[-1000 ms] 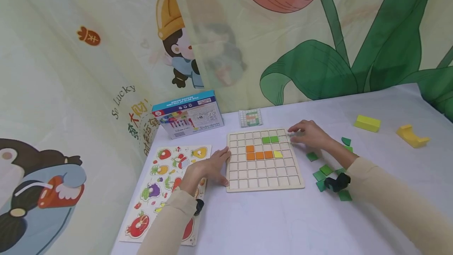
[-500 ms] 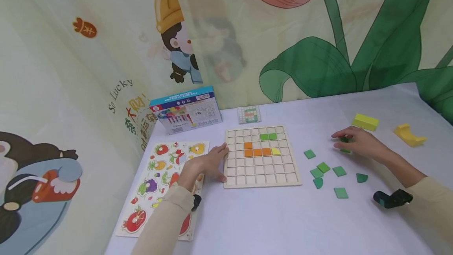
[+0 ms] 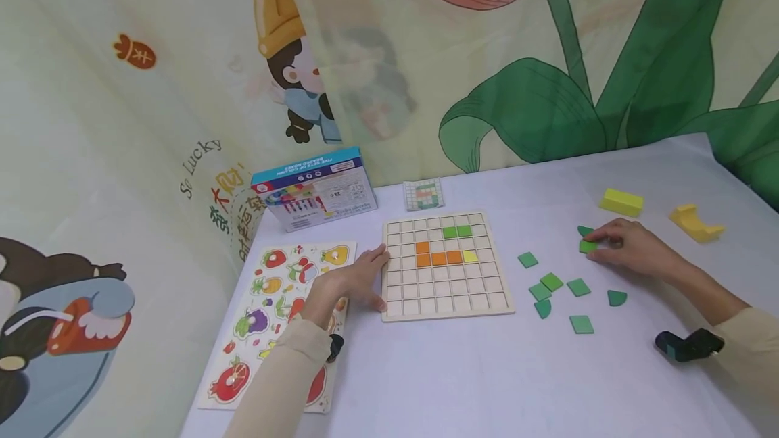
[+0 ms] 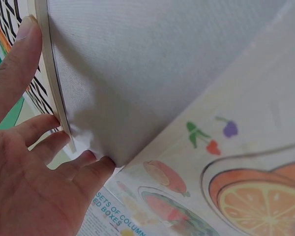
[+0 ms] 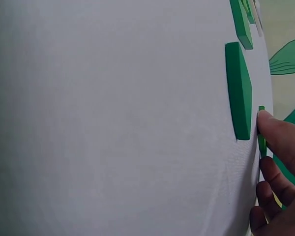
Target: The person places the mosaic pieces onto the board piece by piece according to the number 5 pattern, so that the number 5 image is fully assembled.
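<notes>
Right hand slid back w/ green tile pinched | left hand flat, bracing board | risk: thin tile slips from fingertips.

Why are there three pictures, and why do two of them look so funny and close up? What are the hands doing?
There is no machine here, just a person wearing three small cameras. The big picture comes from a camera on the head, looking down at a table with a white cloth. The two close-up pictures come from cameras strapped to the wrists, so everything looks huge and tilted.

The left hand rests against the edge of a wooden grid board, which holds orange, green and yellow squares. The right hand pinches a small green tile. More green tiles lie loose beside the board. There is also a fruit puzzle, a blue box and two yellow blocks.
</notes>
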`<action>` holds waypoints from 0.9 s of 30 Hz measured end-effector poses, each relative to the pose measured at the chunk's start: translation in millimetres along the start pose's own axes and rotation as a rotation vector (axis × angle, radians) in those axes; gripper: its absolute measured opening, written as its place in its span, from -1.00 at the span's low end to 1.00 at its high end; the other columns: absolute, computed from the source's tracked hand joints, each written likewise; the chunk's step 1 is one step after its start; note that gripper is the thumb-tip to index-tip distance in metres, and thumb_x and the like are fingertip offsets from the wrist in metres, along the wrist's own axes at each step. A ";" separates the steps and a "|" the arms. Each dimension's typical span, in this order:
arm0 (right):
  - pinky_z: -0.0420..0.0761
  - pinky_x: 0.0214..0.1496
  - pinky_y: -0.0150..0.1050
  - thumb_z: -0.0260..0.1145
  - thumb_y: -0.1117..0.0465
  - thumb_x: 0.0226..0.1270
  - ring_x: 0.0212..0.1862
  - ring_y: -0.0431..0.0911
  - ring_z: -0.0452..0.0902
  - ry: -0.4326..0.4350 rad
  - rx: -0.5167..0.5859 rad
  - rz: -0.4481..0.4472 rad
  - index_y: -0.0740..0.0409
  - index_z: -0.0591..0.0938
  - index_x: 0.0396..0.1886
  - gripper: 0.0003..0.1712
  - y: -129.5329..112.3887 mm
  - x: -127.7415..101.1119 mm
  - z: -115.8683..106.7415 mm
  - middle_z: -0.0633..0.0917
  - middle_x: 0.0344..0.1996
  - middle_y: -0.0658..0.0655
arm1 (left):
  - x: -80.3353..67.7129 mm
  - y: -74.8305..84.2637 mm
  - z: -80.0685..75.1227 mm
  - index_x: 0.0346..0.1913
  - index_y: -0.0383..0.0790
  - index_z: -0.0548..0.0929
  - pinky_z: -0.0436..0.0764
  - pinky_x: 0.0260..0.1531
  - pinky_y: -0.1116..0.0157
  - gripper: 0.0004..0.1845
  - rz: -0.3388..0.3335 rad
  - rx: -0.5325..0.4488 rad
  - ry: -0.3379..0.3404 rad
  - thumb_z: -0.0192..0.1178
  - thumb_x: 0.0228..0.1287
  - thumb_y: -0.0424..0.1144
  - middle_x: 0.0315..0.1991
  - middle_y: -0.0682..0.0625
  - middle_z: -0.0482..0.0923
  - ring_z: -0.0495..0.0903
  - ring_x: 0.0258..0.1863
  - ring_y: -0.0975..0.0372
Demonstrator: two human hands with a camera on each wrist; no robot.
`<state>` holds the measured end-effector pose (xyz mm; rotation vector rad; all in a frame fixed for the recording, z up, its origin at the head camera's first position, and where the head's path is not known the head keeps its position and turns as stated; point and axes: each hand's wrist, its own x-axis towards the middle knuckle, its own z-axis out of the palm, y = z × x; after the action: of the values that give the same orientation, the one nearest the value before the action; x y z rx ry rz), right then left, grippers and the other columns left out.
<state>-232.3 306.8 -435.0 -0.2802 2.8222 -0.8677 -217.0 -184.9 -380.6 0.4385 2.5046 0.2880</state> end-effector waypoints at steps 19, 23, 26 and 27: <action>0.37 0.16 0.31 0.37 0.10 0.25 0.15 0.30 0.30 0.027 0.010 -0.030 0.25 0.62 0.10 -0.53 -36.0 26.0 8.4 0.49 0.08 0.39 | 1.1 -1.5 0.2 0.54 -0.11 0.02 0.01 0.53 0.04 0.05 -0.014 -0.007 0.007 0.44 0.07 -0.10 0.60 0.05 -0.26 -0.21 0.58 0.06; 0.41 0.15 0.28 0.36 0.07 0.26 0.19 0.30 0.26 0.002 0.044 -0.020 0.19 0.62 0.11 -0.53 -65.1 45.0 16.2 0.44 0.13 0.36 | 1.5 -2.7 1.2 0.54 -0.11 0.02 -0.01 0.53 0.03 0.05 -0.014 -0.018 0.005 0.44 0.07 -0.10 0.60 0.05 -0.26 -0.22 0.58 0.05; 0.43 0.14 0.21 0.34 0.11 0.27 0.19 0.25 0.27 -0.003 0.056 -0.036 0.18 0.63 0.11 -0.56 -88.5 59.4 25.0 0.46 0.15 0.33 | 2.0 -3.0 2.2 0.55 -0.10 0.01 0.00 0.53 0.04 0.05 -0.009 -0.011 0.005 0.43 0.08 -0.09 0.60 0.05 -0.27 -0.22 0.58 0.05; 0.44 0.14 0.19 0.34 0.13 0.27 0.18 0.23 0.28 -0.004 0.058 -0.042 0.18 0.64 0.11 -0.57 -96.0 63.9 28.2 0.47 0.14 0.32 | 2.1 -2.8 2.3 0.55 -0.10 0.01 0.01 0.53 0.04 0.05 -0.009 -0.008 0.005 0.43 0.09 -0.09 0.60 0.05 -0.27 -0.22 0.58 0.05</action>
<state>-275.7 199.1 -410.4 -0.3339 2.7916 -0.9543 -218.0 -186.5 -384.3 0.4244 2.5085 0.2956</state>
